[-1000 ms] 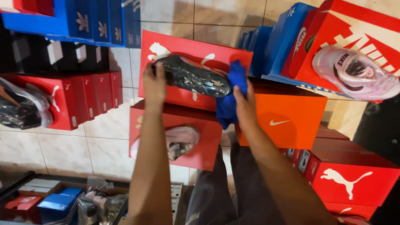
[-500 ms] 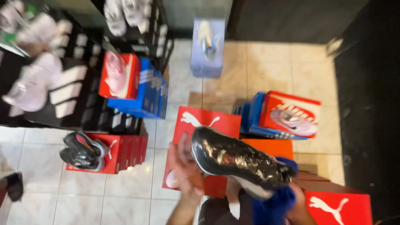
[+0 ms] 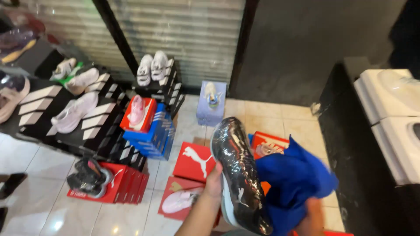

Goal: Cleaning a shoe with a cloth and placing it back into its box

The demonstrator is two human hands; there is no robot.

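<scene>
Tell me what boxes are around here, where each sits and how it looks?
Red shoebox: floor, beside the left hand, white animal shape on lid.
Blue shoeboxes: stacked at centre, white stripes.
Black shoeboxes: left stacks, white panels.
Pale lilac box: upright near the back wall.
Red boxes: lower left row.

A: Left hand [image 3: 214, 181]: only the thumb side shows; the fingers sit behind the black wrapped shoe [image 3: 238, 170], so the grip can't be read in full.

B: Right hand [image 3: 311, 217]: cut by the bottom edge, mostly under the blue cloth [image 3: 293, 183]. Fingers hidden.

A: Shoe's heel end runs out near the bottom edge, part covered by the cloth.

B: Red box [image 3: 269, 144] behind shoe and cloth: only one corner visible, its contents half hidden.

A: Far-left shoes [image 3: 13, 94] are cropped by the edge. The white boxes [image 3: 389, 113] at right are cropped too.
</scene>
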